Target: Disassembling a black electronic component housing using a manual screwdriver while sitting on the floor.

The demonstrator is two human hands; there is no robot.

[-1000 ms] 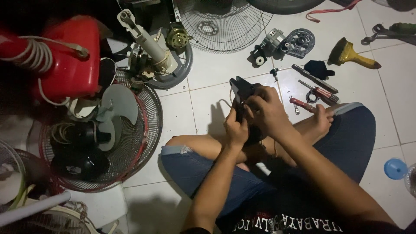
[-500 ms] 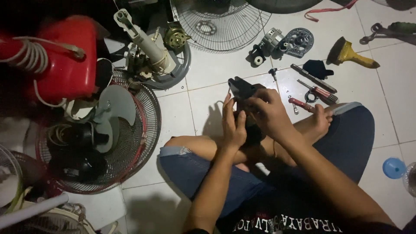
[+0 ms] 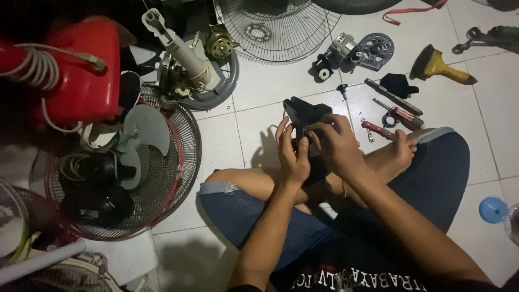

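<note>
Fingers (image 3: 285, 141) of my left hand (image 3: 292, 157) brace the near side of a black housing (image 3: 305, 116), closed against it; my right hand (image 3: 338, 146) pinches its top edge, fingers together, apparently to work a small fitting. I hold the housing raised above my crossed legs, over the tiled floor (image 3: 254, 130). Screwdrivers (image 3: 397, 108) lie just beyond my right knee, a yellow-handled brush (image 3: 443, 67) further out. A fan grille (image 3: 162, 173) with blade crowds my left side.

Bare floor tiles (image 3: 246, 127) lie open centre-frame, left of the raised hands. Fan grille (image 3: 157, 178) and red housing (image 3: 81, 70) crowd the left; screwdrivers (image 3: 394, 111) and brush (image 3: 440, 65) clutter upper right.
</note>
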